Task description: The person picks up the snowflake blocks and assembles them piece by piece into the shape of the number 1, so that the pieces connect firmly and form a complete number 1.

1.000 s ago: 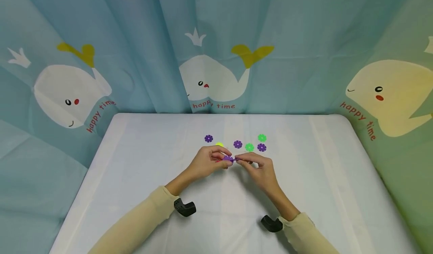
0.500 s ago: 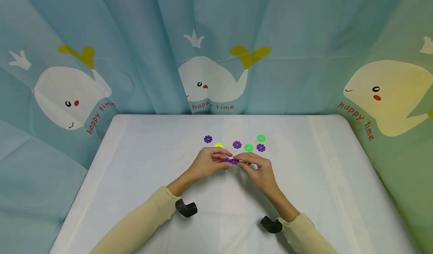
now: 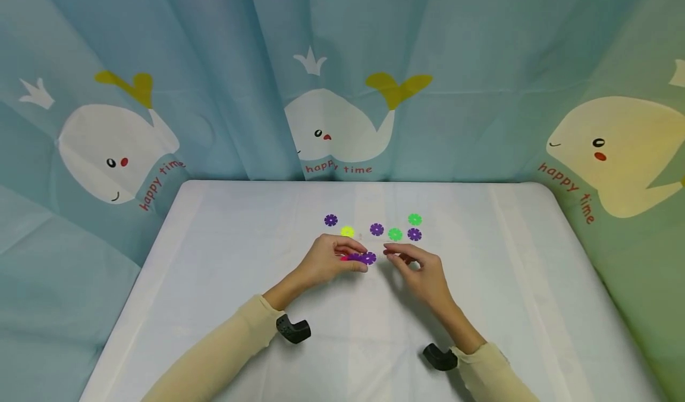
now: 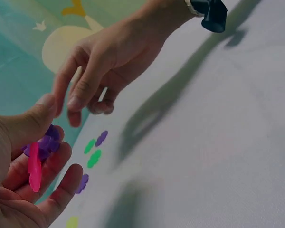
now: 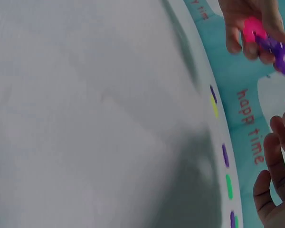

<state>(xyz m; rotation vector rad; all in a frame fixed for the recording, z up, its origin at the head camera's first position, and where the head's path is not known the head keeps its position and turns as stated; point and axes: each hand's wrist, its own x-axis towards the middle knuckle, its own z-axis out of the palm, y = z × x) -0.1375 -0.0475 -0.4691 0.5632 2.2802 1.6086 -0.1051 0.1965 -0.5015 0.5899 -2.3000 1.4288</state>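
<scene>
My left hand pinches a small joined piece of notched flower-shaped discs between thumb and fingers. A pink disc sits in it, and purple discs stick out past the fingertips toward the right. In the right wrist view the pink disc stands crosswise to the purple ones. My right hand hovers just right of that piece, apart from it, fingers loosely bent with nothing between them.
Beyond the hands on the white table lie loose discs: a yellow one, green ones, and purple ones. A blue curtain with whale prints hangs behind the table's far edge.
My right hand has let go of the purple disc and drawn back to the right. That disc now stays on the piece in my left hand, which has hardly moved.
</scene>
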